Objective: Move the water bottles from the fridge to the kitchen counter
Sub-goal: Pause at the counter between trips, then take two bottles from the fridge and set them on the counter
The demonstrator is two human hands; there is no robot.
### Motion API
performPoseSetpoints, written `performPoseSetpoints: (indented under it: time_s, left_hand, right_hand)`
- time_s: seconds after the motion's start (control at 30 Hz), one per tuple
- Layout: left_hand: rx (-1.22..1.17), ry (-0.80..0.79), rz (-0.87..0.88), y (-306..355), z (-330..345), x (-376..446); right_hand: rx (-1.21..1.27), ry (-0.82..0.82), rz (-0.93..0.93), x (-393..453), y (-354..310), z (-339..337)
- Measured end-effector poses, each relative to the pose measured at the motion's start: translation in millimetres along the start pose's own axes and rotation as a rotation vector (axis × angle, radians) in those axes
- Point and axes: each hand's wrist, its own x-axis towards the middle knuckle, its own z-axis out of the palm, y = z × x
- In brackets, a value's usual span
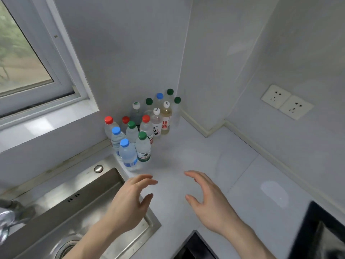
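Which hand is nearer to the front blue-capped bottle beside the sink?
Left. The left hand hangs open just below the front blue-capped bottle, at the sink edge. The right hand is open too, farther right over the bare counter.

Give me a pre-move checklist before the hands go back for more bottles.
1. Left hand empty: ok, open, holding nothing.
2. Right hand empty: ok, open, holding nothing.
3. Bottles standing upright on the counter: ok, none tipped.
4. Blue-capped front bottle clear of the sink edge: not ok, it stands right at the rim.
5. Free counter space for more: ok, bare area right of the cluster.
6. Bottles left in the fridge: cannot tell, fridge out of view.
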Motion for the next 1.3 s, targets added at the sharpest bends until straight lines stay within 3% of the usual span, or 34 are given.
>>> performPoseSetpoints:
  time_s: [0.3, 0.6, 0.97, 1.3]
  left_hand:
    - [0.021, -0.178, 0.234, 79.0, 32.7, 17.4]
    - [0.001, -0.362, 0.530, 191.8, 89.9, -2.2]
    - [0.016, -0.526, 0.877, 338.8, 169.6, -127.6]
    - [-0.036, -0.668, 1.126, 419.4, 230.6, -233.5]
  right_hand:
    - [0.049, 0.194, 0.163, -81.1, 37.4, -27.9]
    - [0.124, 0.484, 0.387, -226.8, 91.3, -58.7]
    - [0.205, 0.812, 0.573, -453.0, 131.7, -45.4]
    - [0.214, 1.025, 0.702, -609.9, 143.0, -20.8]
